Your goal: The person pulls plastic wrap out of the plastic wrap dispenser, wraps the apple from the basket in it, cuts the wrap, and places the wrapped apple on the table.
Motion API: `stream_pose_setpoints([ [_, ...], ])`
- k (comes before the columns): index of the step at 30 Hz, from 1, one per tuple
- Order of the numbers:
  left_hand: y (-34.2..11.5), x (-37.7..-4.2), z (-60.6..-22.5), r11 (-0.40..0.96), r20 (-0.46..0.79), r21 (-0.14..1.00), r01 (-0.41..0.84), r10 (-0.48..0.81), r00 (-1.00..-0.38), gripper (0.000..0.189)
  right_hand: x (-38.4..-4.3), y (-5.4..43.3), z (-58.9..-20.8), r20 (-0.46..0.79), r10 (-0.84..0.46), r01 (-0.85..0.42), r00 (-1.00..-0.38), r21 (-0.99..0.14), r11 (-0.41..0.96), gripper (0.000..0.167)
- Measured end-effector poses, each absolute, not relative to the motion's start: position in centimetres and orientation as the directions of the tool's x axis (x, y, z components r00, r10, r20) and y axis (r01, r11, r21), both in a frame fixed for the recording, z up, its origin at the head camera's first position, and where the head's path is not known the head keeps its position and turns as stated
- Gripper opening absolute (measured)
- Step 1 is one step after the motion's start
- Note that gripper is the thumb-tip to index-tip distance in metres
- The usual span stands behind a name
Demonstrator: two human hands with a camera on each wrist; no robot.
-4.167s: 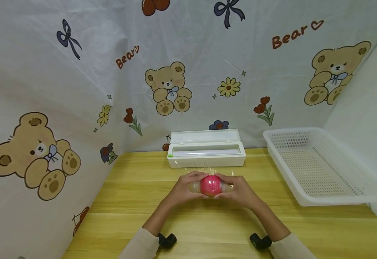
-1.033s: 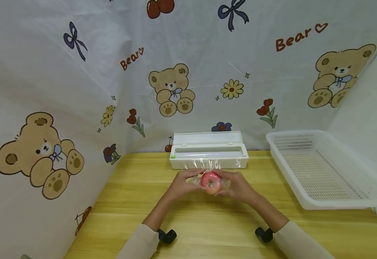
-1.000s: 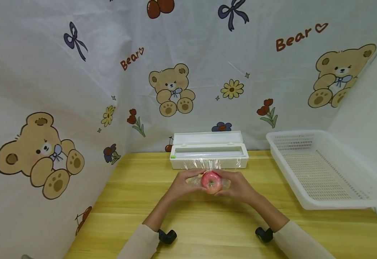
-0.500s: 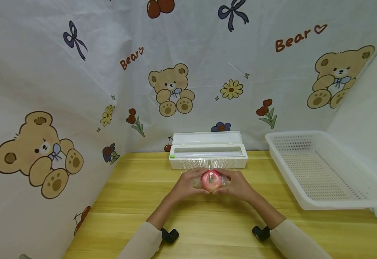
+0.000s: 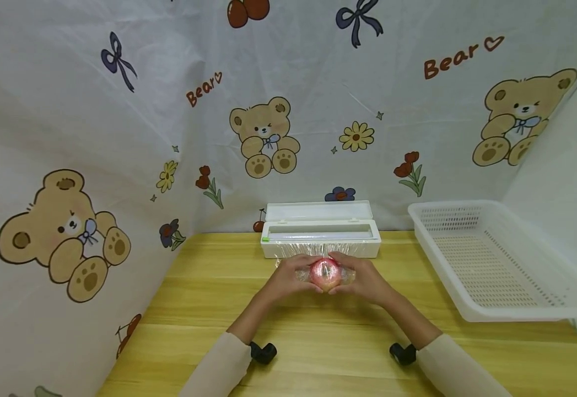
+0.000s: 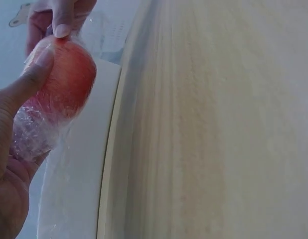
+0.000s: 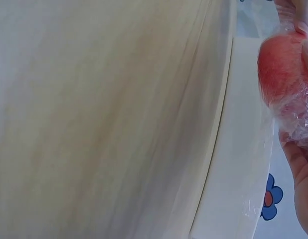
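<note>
A red apple wrapped in clear cling film is held between my two hands, in front of the white film box. From its left side, my left hand grips it, thumb on the near side and fingers on the far side. My right hand grips the opposite side the same way. Bunched cling film sticks out at the apple's end in the left wrist view. More film stretches in creases from the apple toward the box. In the right wrist view the apple is partly cut off by the frame edge.
The white cling film box stands at the back of the wooden table, lid raised, a roll inside. A white perforated basket sits at the right. Behind hangs a bear-printed cloth. Both wrists wear black camera mounts.
The apple has been turned in the hands: plain pink side earlier, stem side a second ago, a shiny film-covered face now. Both hands have moved slightly toward the box.
</note>
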State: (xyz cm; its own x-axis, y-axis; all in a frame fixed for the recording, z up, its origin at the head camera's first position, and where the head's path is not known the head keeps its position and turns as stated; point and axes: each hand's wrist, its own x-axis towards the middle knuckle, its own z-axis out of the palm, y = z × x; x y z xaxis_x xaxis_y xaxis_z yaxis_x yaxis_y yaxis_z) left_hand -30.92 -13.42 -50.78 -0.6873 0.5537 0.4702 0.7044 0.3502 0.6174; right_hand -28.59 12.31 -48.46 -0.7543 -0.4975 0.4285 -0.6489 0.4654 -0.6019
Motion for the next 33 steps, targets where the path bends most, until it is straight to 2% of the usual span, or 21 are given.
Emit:
stream_pose_setpoints([
  [5, -13.23, -30.98, -50.73, 0.312, 0.463, 0.661, 0.682, 0.545, -0.699, 0.087, -28.6, 12.35, -48.62, 0.435, -0.49, -0.649, -0.756, -0.598, 0.471, 0.077],
  [12, -13.07, -30.94, -51.0, 0.312, 0.467, 0.686, 0.657, 0.504, -0.727, 0.067, -28.86, 12.34, -48.47, 0.425, -0.472, -0.63, -0.772, -0.608, 0.484, 0.074],
  [19, -13.0, -30.74, -51.36, 0.297, 0.486, 0.691, 0.659, 0.484, -0.728, 0.064, -28.81, 12.28, -48.52, 0.422, -0.478, -0.633, -0.771, -0.589, 0.502, 0.076],
  [27, -12.92, -30.46, -50.94, 0.357, 0.489, 0.656, 0.665, 0.47, -0.735, 0.064, -28.74, 12.26, -48.74, 0.445, -0.462, -0.639, -0.767, -0.589, 0.494, 0.073],
  [33, -12.93, -30.56, -50.98, 0.345, 0.468, 0.684, 0.643, 0.47, -0.749, 0.063, -28.87, 12.11, -48.88, 0.43, -0.439, -0.612, -0.789, -0.61, 0.503, 0.075],
])
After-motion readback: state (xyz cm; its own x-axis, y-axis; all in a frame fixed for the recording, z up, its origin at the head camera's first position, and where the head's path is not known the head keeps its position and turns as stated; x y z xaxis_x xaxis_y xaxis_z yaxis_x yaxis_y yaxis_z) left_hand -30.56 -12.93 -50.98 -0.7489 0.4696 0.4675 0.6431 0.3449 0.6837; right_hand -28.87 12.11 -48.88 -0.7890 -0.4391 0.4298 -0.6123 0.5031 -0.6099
